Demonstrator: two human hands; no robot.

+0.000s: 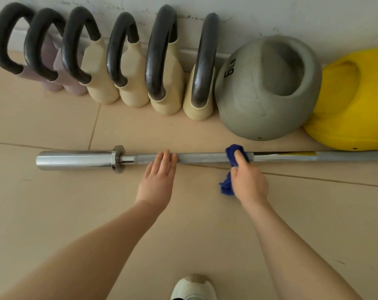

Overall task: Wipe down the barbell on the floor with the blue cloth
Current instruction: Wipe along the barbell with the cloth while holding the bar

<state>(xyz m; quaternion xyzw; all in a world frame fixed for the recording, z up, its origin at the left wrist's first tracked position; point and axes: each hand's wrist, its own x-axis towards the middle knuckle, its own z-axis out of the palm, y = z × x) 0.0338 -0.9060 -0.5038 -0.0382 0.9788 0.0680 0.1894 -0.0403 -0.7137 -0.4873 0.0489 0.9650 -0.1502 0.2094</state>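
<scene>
— Head view, nearest first: a white shoe [193, 287] at the bottom edge, two bare forearms reaching out over the tan floor tiles [53, 202].

— And the hands?

— Left hand [157, 180] flat, fingers straight, tips resting on the barbell [201, 158] near the collar. Right hand [247, 180] clenched round the blue cloth [232, 152], which is bunched over the shaft mid-bar, a tail hanging to the floor.

— So mid-wipe?

— I'd say so — the shaft is in hand, the chrome sleeve [73, 160] looks unreached. Next calls for sliding the cloth along while the left steadies. Behind: kettlebells [166, 61] against the wall.
</scene>
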